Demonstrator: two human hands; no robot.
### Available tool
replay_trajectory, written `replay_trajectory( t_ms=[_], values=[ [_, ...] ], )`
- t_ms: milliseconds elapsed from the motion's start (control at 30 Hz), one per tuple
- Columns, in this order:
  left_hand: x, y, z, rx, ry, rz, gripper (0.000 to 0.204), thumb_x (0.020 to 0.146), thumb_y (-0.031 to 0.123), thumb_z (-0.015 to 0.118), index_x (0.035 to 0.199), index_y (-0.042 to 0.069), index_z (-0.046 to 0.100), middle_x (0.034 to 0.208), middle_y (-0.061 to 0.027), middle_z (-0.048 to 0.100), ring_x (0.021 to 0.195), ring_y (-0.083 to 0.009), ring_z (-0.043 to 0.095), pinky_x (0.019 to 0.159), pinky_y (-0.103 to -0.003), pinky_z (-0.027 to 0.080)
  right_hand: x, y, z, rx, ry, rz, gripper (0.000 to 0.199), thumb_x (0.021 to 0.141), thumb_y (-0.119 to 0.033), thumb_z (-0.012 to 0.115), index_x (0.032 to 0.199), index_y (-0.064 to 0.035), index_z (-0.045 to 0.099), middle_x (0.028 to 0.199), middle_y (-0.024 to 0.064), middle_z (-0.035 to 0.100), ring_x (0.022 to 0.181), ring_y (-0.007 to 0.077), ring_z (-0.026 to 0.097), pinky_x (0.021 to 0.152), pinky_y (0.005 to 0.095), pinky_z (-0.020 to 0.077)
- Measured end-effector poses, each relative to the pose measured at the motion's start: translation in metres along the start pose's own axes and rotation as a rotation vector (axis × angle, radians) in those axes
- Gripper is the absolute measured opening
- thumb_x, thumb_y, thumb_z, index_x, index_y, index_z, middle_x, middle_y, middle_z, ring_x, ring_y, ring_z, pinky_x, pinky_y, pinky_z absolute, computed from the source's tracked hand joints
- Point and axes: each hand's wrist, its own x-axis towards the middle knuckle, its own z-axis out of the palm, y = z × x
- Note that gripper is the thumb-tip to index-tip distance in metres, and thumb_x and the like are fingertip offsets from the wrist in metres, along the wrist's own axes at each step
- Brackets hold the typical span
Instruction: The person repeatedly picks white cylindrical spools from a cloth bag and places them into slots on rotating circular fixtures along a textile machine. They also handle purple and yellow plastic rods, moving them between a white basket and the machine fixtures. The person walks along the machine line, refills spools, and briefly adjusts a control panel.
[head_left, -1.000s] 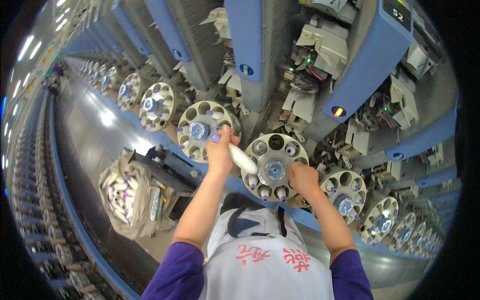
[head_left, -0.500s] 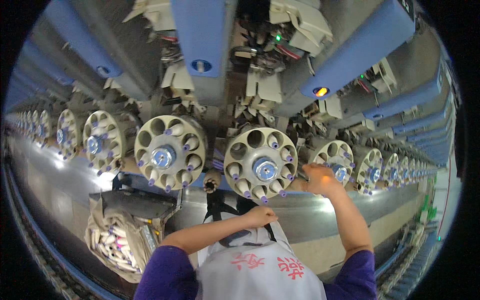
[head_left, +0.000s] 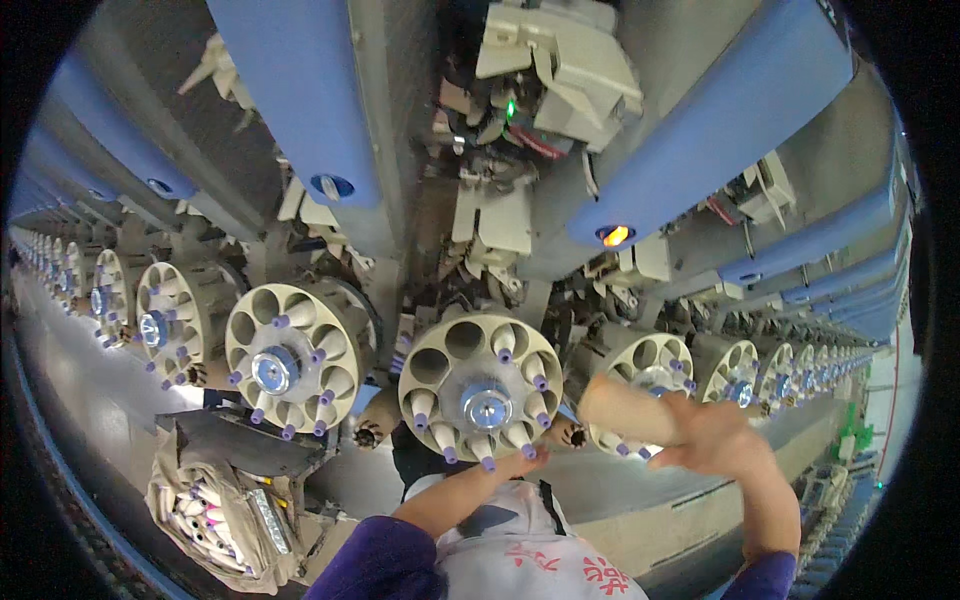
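Note:
My right hand (head_left: 715, 438) is closed round one end of a tan cylinder that looks like a wound yarn package (head_left: 625, 410). It is tilted, its far end toward the machine, in front of a round magazine (head_left: 655, 350) that it partly covers. Low in the middle, my left hand (head_left: 525, 462) is just under the central round magazine (head_left: 465, 342), close to its lower bobbins. Its fingers are small and partly hidden, so their grip cannot be made out. White bobbins with purple tips (head_left: 487, 450) stick out of the central magazine's holes, round a blue-and-silver hub (head_left: 488, 408).
More magazines (head_left: 290, 340) run in a row to both sides. Toothed dark cylinder ends (head_left: 370, 432) jut out between them. Blue machine columns (head_left: 720, 130) rise behind, one with a lit orange lamp (head_left: 614, 236). A cloth-lined bin of bobbins (head_left: 205, 525) stands at lower left.
My right hand has drawn back from the machine, toward the right and nearer me, with the tan yarn package now plainly in it. My left hand is lower, and the whole view has shifted.

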Motion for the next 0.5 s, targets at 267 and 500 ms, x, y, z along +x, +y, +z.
replay_trajectory(
  t_ms=[267,500],
  values=[
    [-0.231,0.12,-0.086,-0.821,0.5,0.755,0.063,0.087,0.013,0.064,0.14,0.011,0.03,0.132,-0.007,0.048,0.121,-0.0185,0.047,0.102,-0.037,0.038,0.174,-0.04,0.058,0.919,-0.133,-0.86,0.059,0.088,-0.029,0.064,0.137,-0.0021,0.045,0.122,0.0112,0.059,0.105,0.0153,0.055,0.092,0.0313,0.0454],
    [-0.346,0.235,-0.22,-0.796,1.015,0.745,0.06,0.082,0.023,0.071,0.131,0.005,0.043,0.116,-0.0098,0.059,0.103,-0.0203,0.057,0.088,-0.038,0.049,0.36,-0.158,-0.06,0.386,0.942,0.041,0.047,0.094,-0.031,0.049,0.125,0.0033,0.049,0.117,0.0224,0.059,0.11,0.0367,0.056,0.092,0.0444,0.0451]
  ],
)
